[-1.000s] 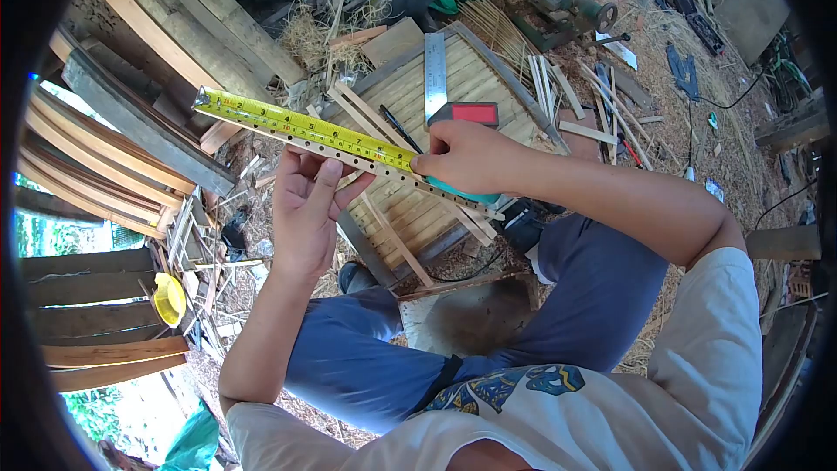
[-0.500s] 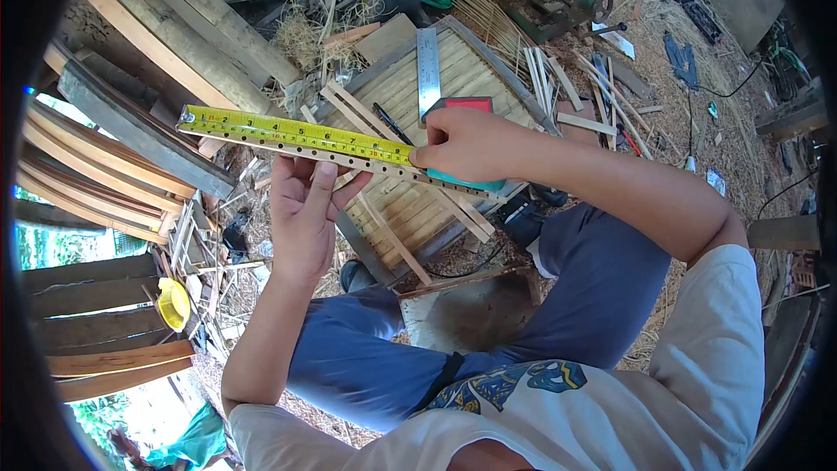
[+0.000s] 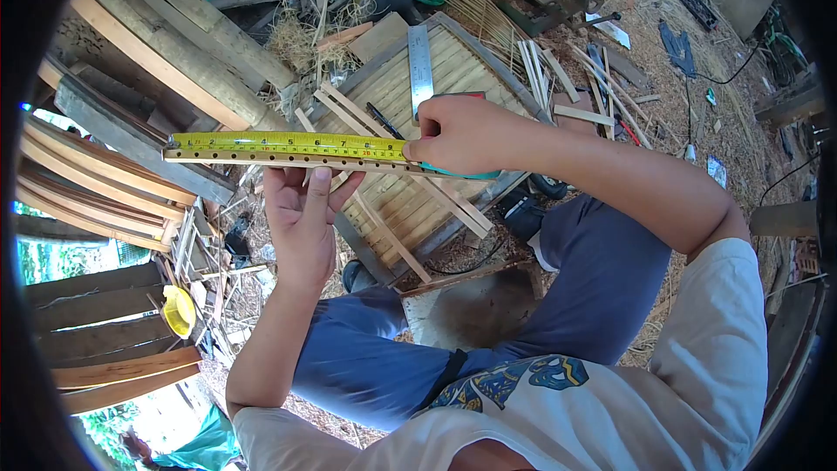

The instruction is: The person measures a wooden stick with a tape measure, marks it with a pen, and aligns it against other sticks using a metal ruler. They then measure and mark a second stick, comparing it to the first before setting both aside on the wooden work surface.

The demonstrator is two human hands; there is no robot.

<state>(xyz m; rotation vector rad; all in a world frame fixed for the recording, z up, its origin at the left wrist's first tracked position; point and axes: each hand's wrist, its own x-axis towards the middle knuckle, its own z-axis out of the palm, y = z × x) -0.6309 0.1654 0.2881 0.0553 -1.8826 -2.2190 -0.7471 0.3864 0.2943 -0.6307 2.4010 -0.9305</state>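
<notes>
Wood-littered ground, hole-dotted wooden strip [image 3: 296, 160]

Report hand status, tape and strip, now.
Left hand gripping drilled strip. Right hand pinching tape, laid along strip. Pen and metal ruler on slatted panel beyond; nothing blocking tape.

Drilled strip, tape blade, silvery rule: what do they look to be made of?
Drilled strip: wood or bamboo, can't tell which; pale tan, matte, apparently unfinished.
Tape blade: probably thin coated steel; bright yellow with printed numbers and graduations.
Silvery rule: likely bare metal, steel or aluminium, going by the grey sheen; alloy not readable from here.
</notes>
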